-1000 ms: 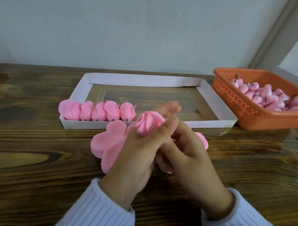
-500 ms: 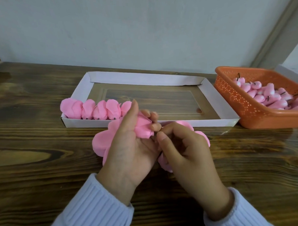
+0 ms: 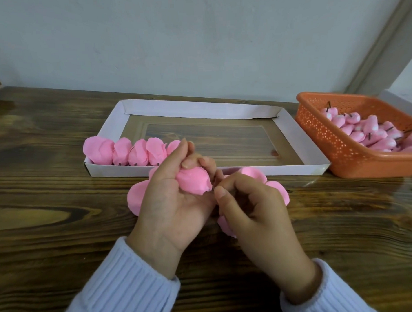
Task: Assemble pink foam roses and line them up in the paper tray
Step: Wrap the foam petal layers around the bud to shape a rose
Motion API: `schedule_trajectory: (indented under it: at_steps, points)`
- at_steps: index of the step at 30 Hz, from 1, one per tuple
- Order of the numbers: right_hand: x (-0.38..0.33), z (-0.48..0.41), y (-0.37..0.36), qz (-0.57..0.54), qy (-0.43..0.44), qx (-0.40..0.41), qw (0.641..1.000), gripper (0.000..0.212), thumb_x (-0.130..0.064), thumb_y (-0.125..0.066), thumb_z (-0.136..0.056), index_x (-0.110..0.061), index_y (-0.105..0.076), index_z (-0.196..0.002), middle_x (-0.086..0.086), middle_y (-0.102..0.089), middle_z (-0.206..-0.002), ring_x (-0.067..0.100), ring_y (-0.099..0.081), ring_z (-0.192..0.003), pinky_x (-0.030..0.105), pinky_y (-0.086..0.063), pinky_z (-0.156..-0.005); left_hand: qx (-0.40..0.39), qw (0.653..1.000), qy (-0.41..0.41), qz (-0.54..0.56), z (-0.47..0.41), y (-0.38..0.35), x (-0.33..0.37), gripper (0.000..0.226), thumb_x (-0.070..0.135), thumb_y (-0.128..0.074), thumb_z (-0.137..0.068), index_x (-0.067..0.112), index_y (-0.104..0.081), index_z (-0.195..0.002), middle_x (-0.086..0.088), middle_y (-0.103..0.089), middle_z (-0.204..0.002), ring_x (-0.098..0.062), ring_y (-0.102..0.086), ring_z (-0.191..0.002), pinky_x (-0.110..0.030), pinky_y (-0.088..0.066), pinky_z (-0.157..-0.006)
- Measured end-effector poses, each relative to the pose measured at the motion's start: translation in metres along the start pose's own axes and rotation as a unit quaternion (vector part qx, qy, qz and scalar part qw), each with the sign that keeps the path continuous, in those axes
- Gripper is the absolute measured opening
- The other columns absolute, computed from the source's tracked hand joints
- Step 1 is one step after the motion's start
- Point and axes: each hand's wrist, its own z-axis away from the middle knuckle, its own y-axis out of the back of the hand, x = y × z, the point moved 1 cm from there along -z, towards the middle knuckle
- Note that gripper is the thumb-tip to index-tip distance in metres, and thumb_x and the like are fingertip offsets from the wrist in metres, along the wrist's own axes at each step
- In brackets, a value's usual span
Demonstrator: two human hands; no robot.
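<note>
My left hand grips a pink foam rose between fingers and palm, palm turned up. At the rose's base, my right hand has its fingers curled and its thumb and forefinger pinch together; what they pinch is too small to see. Loose pink foam petals lie on the table under both hands. The white paper tray sits just behind, and several finished roses stand in a row along its front left edge.
An orange perforated basket at the right holds several pink rose buds with short dark stems. The dark wooden table stretches left and toward me. A pale wall rises behind the tray.
My left hand has turned palm up and the rose now lies sideways in it. My right hand has come out from under the rose to its base.
</note>
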Motion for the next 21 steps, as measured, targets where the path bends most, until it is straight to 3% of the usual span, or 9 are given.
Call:
schedule_trajectory:
  at_steps: [4, 9, 10, 12, 15, 17, 19, 21]
  points:
    - [-0.002, 0.0, 0.0, -0.025, -0.005, 0.009, 1.0, 0.016, -0.035, -0.052, -0.088, -0.032, -0.057, -0.072, -0.012, -0.056, -0.057, 0.006, -0.054, -0.052, 0.018, -0.042, -0.052, -0.013, 1.0, -0.01, -0.01, 0.001, -0.001, 0.0, 0.017, 0.029, -0.067, -0.072, 0.018, -0.057, -0.082, 0.011, -0.045, -0.051, -0.007, -0.055, -0.057, -0.03, -0.038, -0.097]
    - [-0.004, 0.0, -0.002, -0.083, -0.056, -0.004, 0.995, 0.024, -0.048, -0.059, -0.079, -0.031, -0.062, -0.096, -0.007, -0.063, -0.07, 0.012, -0.06, -0.06, 0.039, -0.053, -0.056, -0.025, 0.99, -0.028, -0.132, 0.006, -0.006, -0.009, 0.019, 0.037, -0.064, -0.068, 0.019, -0.068, -0.065, 0.008, -0.057, -0.056, -0.012, -0.069, -0.07, -0.031, -0.058, -0.066]
    - [-0.005, 0.0, -0.003, -0.088, -0.056, -0.013, 0.994, 0.026, -0.048, -0.06, -0.079, -0.032, -0.062, -0.099, -0.006, -0.065, -0.073, 0.012, -0.06, -0.062, 0.039, -0.054, -0.057, -0.032, 0.981, -0.042, -0.184, 0.007, -0.006, -0.011, 0.02, 0.038, -0.063, -0.068, 0.021, -0.07, -0.061, 0.007, -0.061, -0.059, -0.013, -0.071, -0.076, -0.033, -0.059, -0.065]
    - [-0.004, 0.0, -0.003, -0.097, -0.044, -0.025, 0.994, 0.023, -0.04, -0.064, -0.083, -0.029, -0.062, -0.104, -0.008, -0.066, -0.075, 0.004, -0.06, -0.062, 0.027, -0.05, -0.055, -0.052, 0.959, -0.075, -0.267, 0.009, -0.006, -0.014, 0.019, 0.04, -0.066, -0.07, 0.023, -0.072, -0.063, 0.004, -0.066, -0.066, -0.014, -0.072, -0.086, -0.034, -0.06, -0.069]
    - [-0.003, -0.001, 0.0, -0.144, -0.036, -0.021, 0.989, 0.01, -0.024, -0.061, -0.088, -0.026, -0.061, -0.098, -0.02, -0.061, -0.064, -0.001, -0.057, -0.053, 0.01, -0.041, -0.051, -0.08, 0.952, -0.082, -0.284, 0.012, -0.007, -0.013, 0.027, 0.04, -0.072, -0.066, 0.019, -0.073, -0.082, -0.003, -0.074, -0.089, -0.017, -0.072, -0.088, -0.031, -0.058, -0.067]
    - [-0.004, -0.001, 0.0, -0.176, -0.036, -0.024, 0.984, 0.01, -0.024, -0.059, -0.089, -0.022, -0.06, -0.098, -0.019, -0.06, -0.063, -0.001, -0.056, -0.05, 0.009, -0.04, -0.049, -0.091, 0.941, -0.07, -0.32, 0.014, -0.007, -0.012, 0.034, 0.039, -0.073, -0.063, 0.019, -0.073, -0.09, -0.002, -0.074, -0.098, -0.015, -0.071, -0.087, -0.034, -0.057, -0.066]
    - [-0.006, -0.002, 0.0, -0.2, -0.042, -0.046, 0.978, 0.016, -0.029, -0.055, -0.09, -0.016, -0.06, -0.1, -0.017, -0.059, -0.062, -0.001, -0.053, -0.05, 0.009, -0.039, -0.049, -0.097, 0.926, -0.052, -0.361, 0.016, -0.007, -0.013, 0.024, 0.036, -0.08, -0.065, 0.027, -0.076, -0.087, 0.002, -0.074, -0.093, -0.012, -0.07, -0.076, -0.035, -0.052, -0.066]
    - [-0.006, -0.001, 0.0, -0.217, -0.06, -0.073, 0.972, 0.025, -0.029, -0.049, -0.093, -0.006, -0.059, -0.094, -0.01, -0.055, -0.06, 0.0, -0.047, -0.049, 0.011, -0.037, -0.048, -0.108, 0.921, -0.044, -0.372, 0.019, -0.008, -0.013, 0.021, 0.042, -0.078, -0.064, 0.029, -0.077, -0.08, 0.005, -0.074, -0.096, -0.012, -0.068, -0.066, -0.027, -0.05, -0.052]
